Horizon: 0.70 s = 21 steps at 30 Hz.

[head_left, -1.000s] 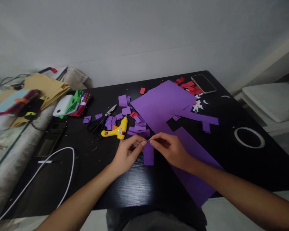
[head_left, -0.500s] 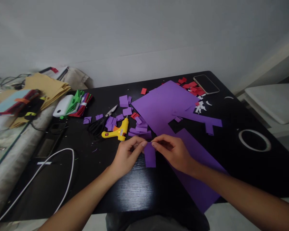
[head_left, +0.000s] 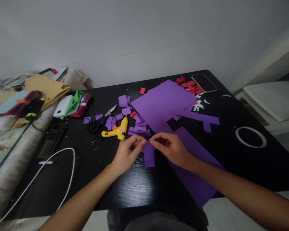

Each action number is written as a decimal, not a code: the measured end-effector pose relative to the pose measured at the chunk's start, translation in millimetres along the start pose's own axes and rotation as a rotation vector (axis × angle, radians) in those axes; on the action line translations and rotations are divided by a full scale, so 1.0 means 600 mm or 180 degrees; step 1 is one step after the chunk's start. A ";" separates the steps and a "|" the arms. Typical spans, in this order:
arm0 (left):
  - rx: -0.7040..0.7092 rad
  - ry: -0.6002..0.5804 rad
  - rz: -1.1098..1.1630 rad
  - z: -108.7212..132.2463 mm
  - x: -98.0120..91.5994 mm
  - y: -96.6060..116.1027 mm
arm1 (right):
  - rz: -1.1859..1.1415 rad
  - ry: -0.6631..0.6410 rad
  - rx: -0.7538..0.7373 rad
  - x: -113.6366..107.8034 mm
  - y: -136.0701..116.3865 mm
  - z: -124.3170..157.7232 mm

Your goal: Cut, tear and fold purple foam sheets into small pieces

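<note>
Between my hands hangs a small purple paper strip (head_left: 149,156), pinched at its top corners. My left hand (head_left: 130,151) has thumb and finger closed on its left corner, while my right hand (head_left: 171,148) pinches the right one. Just beyond my fingers lie folded purple paper pieces (head_left: 140,127). A yellow glue gun (head_left: 118,130) rests on its side left of them, and black-handled scissors (head_left: 102,122) lie beside it. Large purple sheets (head_left: 170,99) spread behind and under my right hand. A cut purple strip (head_left: 199,118) lies across the sheet's right edge.
On the black table (head_left: 178,192) are red scraps (head_left: 191,86), white scraps (head_left: 199,104), a phone (head_left: 204,83) and a white ring (head_left: 251,137). A white cable (head_left: 72,173) loops at the left, near bundled colored strips (head_left: 80,104) and tan envelopes (head_left: 47,88). A white chair (head_left: 274,101) stands at right.
My hands keep the same pinch on the purple strip and have hardly moved. The whole view has shifted slightly, with things on the right appearing a little further left.
</note>
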State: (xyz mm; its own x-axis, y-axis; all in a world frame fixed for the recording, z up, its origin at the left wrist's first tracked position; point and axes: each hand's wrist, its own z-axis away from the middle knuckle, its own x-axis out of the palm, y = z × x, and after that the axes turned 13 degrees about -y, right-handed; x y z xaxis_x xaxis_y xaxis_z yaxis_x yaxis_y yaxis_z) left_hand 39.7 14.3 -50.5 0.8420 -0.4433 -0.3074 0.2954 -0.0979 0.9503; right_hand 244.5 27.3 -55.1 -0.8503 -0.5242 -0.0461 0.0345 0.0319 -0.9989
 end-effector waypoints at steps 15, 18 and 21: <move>0.0111 -0.0021 0.0039 0.001 -0.001 0.000 | -0.0063 -0.0042 -0.0018 0.002 -0.002 -0.001; 0.0105 0.0025 0.0020 0.001 0.000 0.002 | -0.0047 -0.0045 0.0004 0.002 -0.004 0.000; 0.0066 0.0069 0.0082 0.000 0.001 0.003 | -0.0115 -0.0054 0.0049 0.001 -0.004 -0.001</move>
State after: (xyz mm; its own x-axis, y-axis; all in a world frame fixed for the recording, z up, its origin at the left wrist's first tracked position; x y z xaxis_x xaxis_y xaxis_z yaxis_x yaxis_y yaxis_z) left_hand 40.5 13.8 -48.7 0.8589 -0.4265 -0.2836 0.2642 -0.1053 0.9587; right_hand 243.6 27.6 -52.7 -0.8422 -0.5391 -0.0101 0.0122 -0.0003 -0.9999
